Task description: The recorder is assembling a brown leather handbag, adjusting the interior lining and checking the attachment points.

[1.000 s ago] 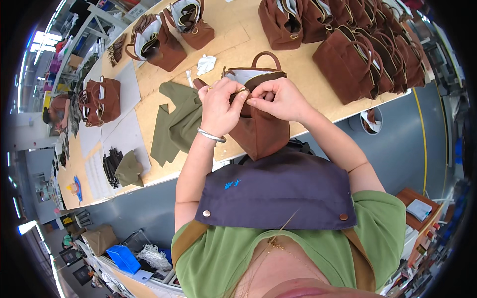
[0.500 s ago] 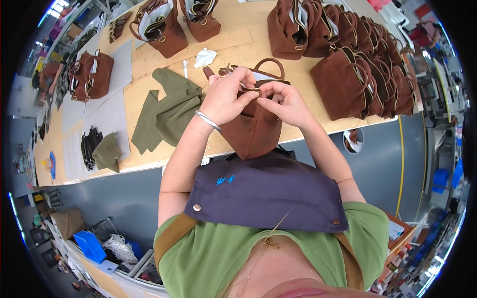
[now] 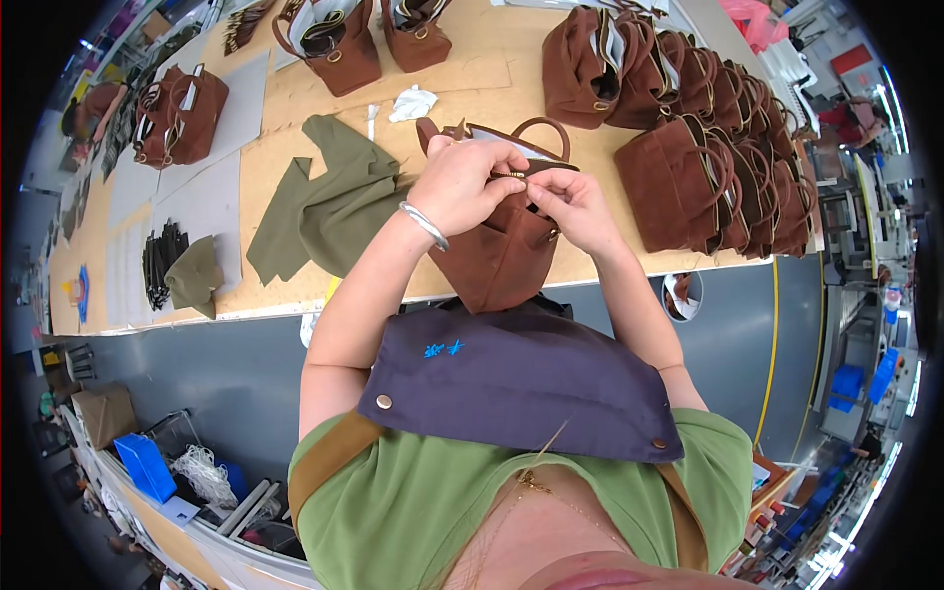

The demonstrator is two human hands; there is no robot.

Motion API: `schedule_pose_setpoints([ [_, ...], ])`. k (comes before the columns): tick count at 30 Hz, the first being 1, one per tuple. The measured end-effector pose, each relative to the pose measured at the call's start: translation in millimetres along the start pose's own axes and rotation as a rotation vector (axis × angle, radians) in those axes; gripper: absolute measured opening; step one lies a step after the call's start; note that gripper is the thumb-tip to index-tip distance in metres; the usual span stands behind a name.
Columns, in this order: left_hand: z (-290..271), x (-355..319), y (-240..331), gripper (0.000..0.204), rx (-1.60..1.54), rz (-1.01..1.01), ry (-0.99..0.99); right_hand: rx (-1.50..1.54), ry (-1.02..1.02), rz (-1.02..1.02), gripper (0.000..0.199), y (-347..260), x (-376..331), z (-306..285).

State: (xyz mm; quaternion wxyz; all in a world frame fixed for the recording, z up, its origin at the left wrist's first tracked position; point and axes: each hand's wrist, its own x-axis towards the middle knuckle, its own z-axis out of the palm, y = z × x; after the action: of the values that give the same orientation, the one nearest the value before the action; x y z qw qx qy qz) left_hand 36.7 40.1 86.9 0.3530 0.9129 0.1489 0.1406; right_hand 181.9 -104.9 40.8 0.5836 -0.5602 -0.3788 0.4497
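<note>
A brown handbag (image 3: 497, 261) rests at the table's near edge, right in front of me. Between my hands, at the bag's top opening, runs a brass-toothed zipper (image 3: 511, 175). My left hand (image 3: 464, 187), with a silver bangle at its wrist, grips the zipper between thumb and forefinger. Against it from the right, my right hand (image 3: 578, 208) pinches the zipper's end; whether a small part sits between those fingertips is hidden. One upright bag handle (image 3: 543, 126) shows behind my hands, beside the pale lining.
Several brown handbags (image 3: 669, 182) crowd the right side; more bags (image 3: 339, 64) stand at the back and left. Olive cloth (image 3: 339, 206) lies left of my bag, near black strips (image 3: 165, 261). A crumpled white cloth (image 3: 413, 103) lies behind. A round bin (image 3: 681, 295) stands below the table.
The whole view has shifted slightly. My fingertips have come closer together at the zipper, and my right hand's fingers now pinch tightly beside my left.
</note>
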Motion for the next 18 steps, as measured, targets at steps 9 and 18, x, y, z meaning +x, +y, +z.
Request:
schedule_pose_setpoints([
  [9,-3,-5,0,0.009,0.061,-0.018,-0.034,-0.052,0.119,0.039,0.011,-2,-3,15],
  [18,3,-14,-6,0.006,-0.035,0.065,0.045,-0.692,0.024,-0.220,0.033,-30,-11,3],
])
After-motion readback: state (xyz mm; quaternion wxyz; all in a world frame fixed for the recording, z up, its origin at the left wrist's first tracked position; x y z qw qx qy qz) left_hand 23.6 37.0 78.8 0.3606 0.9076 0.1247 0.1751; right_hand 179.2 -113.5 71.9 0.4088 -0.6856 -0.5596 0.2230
